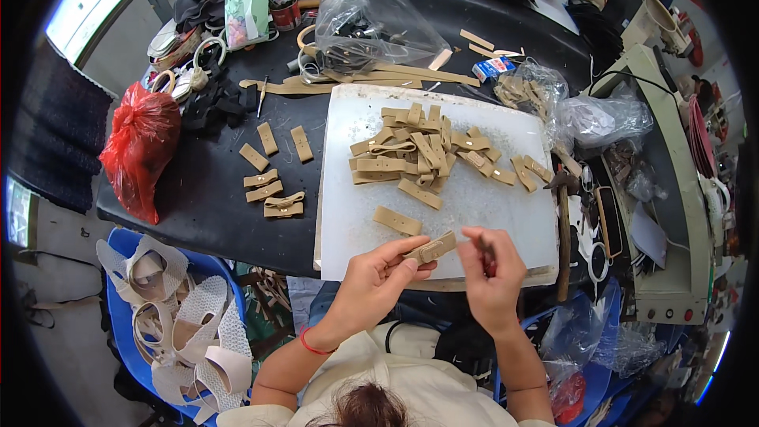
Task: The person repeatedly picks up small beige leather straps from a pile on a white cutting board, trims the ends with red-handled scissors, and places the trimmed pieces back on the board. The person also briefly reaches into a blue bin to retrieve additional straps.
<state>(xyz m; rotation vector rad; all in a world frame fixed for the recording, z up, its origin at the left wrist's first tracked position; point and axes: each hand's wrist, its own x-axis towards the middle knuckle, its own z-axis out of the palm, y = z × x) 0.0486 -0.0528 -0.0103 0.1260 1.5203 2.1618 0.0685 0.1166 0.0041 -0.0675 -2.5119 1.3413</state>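
Observation:
My left hand (375, 281) pinches a folded tan strap (433, 247) with a stitched tab or buckle on its face, above the near edge of a white board (506, 221). Just right of the strap is my right hand (496, 273), its fingers curled toward the thumb and slightly blurred. I cannot make out what it holds, if anything. A heap of similar tan straps (427, 142) covers the board's far middle. One loose strap (397, 220) lies just beyond my left hand. Left of the board, several more straps (265, 190) rest on the black tabletop (213, 221).
A hammer (563, 229) and scissors (598, 261) lie along the board's right side. Beyond the board are long tan strips (379, 77) and a clear plastic bag (379, 24). A red bag (142, 150) sits far left, above a blue basket (118, 241) of white shoe uppers.

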